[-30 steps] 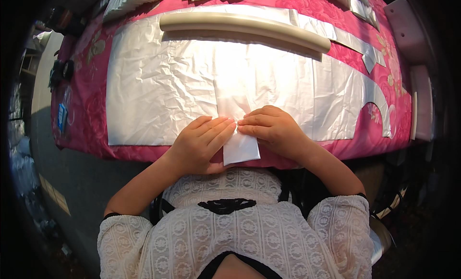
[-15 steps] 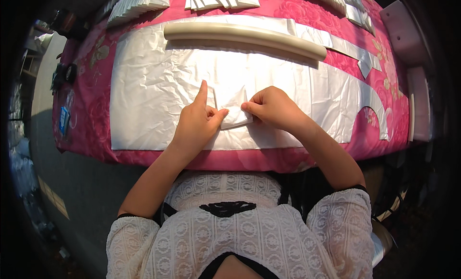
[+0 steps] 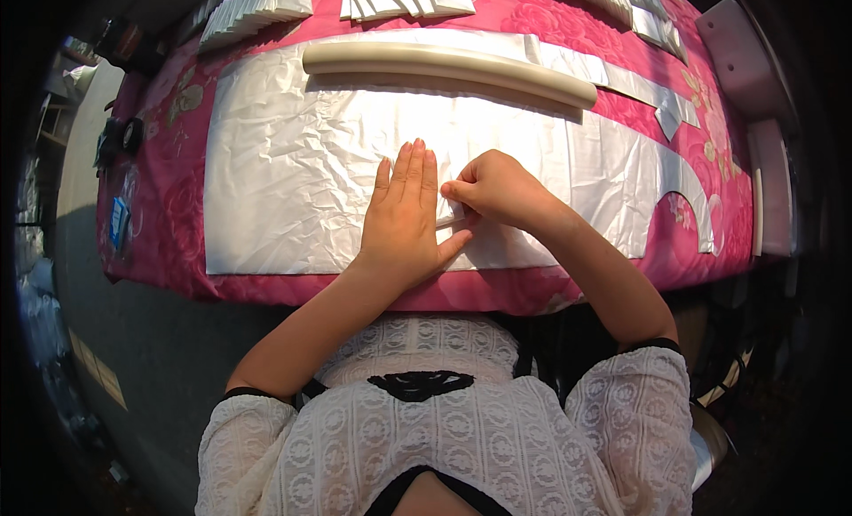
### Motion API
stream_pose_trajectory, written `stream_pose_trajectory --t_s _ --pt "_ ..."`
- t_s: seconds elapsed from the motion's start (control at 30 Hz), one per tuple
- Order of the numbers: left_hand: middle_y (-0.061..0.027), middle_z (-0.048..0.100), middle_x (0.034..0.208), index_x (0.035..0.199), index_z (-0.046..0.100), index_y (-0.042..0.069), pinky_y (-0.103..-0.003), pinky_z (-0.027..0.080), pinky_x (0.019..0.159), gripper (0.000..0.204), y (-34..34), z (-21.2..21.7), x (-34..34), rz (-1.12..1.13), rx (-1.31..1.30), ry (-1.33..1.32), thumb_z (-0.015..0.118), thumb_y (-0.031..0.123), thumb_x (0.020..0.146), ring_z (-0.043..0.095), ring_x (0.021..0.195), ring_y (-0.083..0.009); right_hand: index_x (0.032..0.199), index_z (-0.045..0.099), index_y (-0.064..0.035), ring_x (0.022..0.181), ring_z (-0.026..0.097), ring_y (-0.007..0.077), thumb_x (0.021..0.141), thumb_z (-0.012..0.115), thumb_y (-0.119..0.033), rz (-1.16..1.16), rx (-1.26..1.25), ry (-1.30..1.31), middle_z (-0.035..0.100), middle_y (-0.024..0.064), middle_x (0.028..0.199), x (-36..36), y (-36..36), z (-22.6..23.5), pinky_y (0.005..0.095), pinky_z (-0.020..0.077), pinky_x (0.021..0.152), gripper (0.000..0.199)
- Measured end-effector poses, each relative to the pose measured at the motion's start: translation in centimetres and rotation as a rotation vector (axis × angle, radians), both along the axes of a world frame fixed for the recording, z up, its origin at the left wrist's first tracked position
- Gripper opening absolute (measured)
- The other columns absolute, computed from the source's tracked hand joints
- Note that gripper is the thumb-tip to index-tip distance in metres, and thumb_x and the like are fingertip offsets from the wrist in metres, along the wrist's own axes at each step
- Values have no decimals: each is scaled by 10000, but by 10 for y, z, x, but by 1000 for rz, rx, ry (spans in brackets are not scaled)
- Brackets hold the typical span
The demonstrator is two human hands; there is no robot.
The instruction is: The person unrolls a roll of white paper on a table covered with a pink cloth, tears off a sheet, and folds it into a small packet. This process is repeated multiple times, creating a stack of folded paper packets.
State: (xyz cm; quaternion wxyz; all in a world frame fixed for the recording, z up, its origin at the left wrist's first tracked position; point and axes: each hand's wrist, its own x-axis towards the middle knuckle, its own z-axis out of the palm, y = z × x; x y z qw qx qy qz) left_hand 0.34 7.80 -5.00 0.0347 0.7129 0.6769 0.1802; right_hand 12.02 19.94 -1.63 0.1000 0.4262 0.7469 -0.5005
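Note:
A large white plastic bag (image 3: 275, 179) lies flat and crinkled, with its handle strips toward the right. On it sits a small folded white packet (image 3: 451, 212), mostly hidden under my hands. My left hand (image 3: 398, 219) lies flat over the packet's left part, fingers stretched away from me and thumb out to the right. At the packet's right edge my right hand (image 3: 501, 192) is closed in a pinch, thumb against curled fingers. A cream tube (image 3: 444, 65) rests across the bag beyond both hands.
Folded white packets stand in rows along the far edge, one stack (image 3: 257, 15) at left and another (image 3: 408, 0) at centre. A pink flowered cloth (image 3: 169, 223) covers the table. Pale pink blocks (image 3: 744, 55) stand at right; a tape roll (image 3: 131, 135) lies at left.
My left hand has moved right and flattened over the folded packet; before, it pointed with the index finger beside it. My right hand stays pinched at the packet's edge, slightly nearer the left hand.

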Motion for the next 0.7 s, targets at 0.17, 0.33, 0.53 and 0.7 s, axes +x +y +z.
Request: stream_pose_trajectory --t_s 0.17,0.33,0.53,0.7 --pt "-284 148 1430 1346 184 -130 -463 86 1102 1023 1 -6 0 17 -134 -45 644 497 682 124 1361 -351 650 649 -6 538 595 211 757 630 -284 -4 106 -3 614 108 579 0 -7 5 328 472 562 298" --pt "-284 106 1438 1353 130 -138 -467 64 1103 1068 -1 -5 2 39 -154 -39 614 552 697 87 1365 -360 660 614 -10 570 597 251 656 727 -295 130 538 -5 602 125 596 14 -26 5 339 461 558 307" --pt "-287 60 1440 1394 84 -50 -512 90 1084 1000 -21 -5 -9 -6 134 -260 629 473 739 102 1353 -378 954 592 -12 871 586 279 724 661 -231 328 772 26 619 130 899 20 -26 20 369 462 780 325" --pt "-122 650 982 1072 588 -33 -279 499 814 235 -98 12 -33 85 -283 -1174 567 44 851 632 884 -166 1288 402 -15 1276 313 337 837 549 -323 516 944 392 367 208 1344 -23 -32 -19 447 251 1044 566"
